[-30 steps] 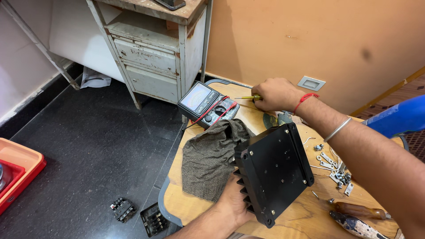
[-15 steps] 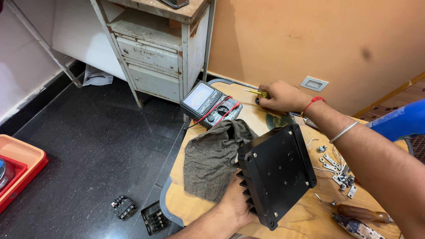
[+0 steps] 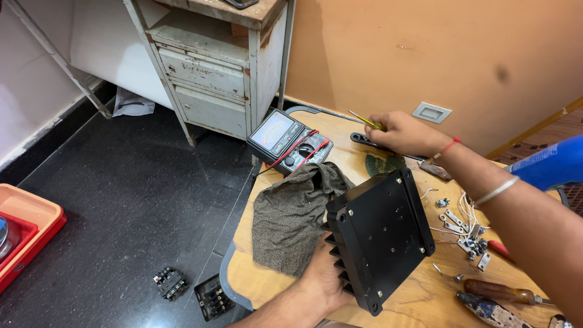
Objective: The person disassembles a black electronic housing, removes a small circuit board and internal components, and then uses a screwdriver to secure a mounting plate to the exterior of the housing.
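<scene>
My left hand (image 3: pixel 325 276) clamps the black finned metal block (image 3: pixel 379 240) steady at the table's (image 3: pixel 273 291) near edge; right hand (image 3: pixel 404 132) pinches a thin yellow-handled tool (image 3: pixel 366 121).

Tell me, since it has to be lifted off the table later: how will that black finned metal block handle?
The black finned block looks like solid metal, so probably heavy and rigid. It stands tilted on edge, steadied by the left hand, so it would likely tip if released. Its ribbed fins should give grip.
</scene>
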